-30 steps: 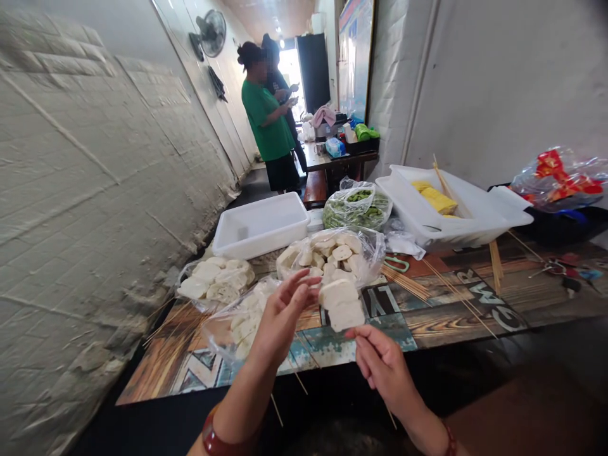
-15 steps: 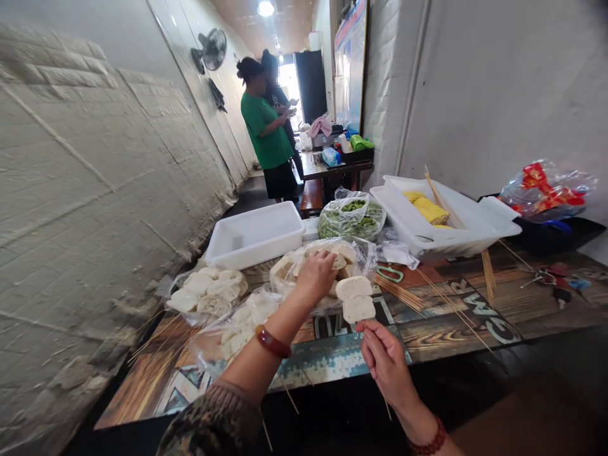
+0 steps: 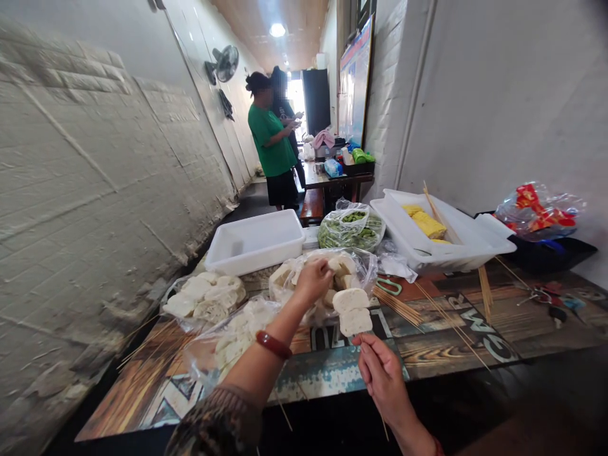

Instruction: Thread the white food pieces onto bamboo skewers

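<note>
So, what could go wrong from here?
The two white slices ride on a thin skewer that the right-hand grip holds from below, so they might tip or tear. The left-hand grip is down at the middle bag, whose loose plastic could snag. And a stick juts past the near edge of the table, where the left sleeve might knock it down.
</note>
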Action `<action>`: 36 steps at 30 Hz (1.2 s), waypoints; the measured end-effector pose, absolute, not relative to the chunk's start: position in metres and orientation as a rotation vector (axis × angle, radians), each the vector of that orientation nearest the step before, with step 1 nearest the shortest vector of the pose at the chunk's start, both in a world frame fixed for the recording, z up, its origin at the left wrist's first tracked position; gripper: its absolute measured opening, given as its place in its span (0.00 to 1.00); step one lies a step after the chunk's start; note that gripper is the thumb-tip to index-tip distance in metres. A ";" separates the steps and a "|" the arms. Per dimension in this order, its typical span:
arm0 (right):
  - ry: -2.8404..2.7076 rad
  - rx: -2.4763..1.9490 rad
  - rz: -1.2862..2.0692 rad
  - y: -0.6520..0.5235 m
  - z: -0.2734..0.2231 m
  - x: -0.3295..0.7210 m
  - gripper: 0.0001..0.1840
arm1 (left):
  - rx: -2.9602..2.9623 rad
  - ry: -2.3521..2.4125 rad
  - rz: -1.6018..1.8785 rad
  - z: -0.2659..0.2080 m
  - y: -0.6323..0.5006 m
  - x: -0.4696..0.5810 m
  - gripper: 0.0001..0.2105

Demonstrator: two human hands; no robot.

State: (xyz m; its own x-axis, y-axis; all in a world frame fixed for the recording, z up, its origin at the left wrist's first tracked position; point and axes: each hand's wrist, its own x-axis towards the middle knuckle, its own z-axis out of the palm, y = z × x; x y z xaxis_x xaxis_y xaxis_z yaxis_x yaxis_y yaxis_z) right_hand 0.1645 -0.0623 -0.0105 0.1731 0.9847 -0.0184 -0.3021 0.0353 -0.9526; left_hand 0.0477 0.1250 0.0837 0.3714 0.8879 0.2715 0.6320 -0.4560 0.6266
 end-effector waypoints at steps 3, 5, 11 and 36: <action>-0.873 -1.058 1.216 -0.062 -0.010 0.165 0.22 | 1.964 1.157 0.881 0.095 0.107 0.028 0.13; -0.888 -1.074 1.223 -0.063 -0.010 0.166 0.23 | 1.572 0.968 0.949 0.101 0.089 0.014 0.16; -1.063 -1.147 1.312 -0.081 0.000 0.165 0.26 | 0.998 0.919 1.127 0.105 0.036 -0.020 0.23; -1.232 -1.271 1.371 -0.117 0.039 0.124 0.31 | 0.710 0.811 1.205 0.104 -0.015 -0.071 0.20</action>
State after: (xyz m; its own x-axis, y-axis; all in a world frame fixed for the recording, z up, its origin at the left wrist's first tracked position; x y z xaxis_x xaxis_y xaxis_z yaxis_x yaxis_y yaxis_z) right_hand 0.1242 -0.1167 0.0392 -0.0979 0.9865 -0.1310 0.0251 -0.1292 -0.9913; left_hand -0.0710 -0.0154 0.1039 0.1560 0.9749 -0.1588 -0.5146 0.2175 0.8294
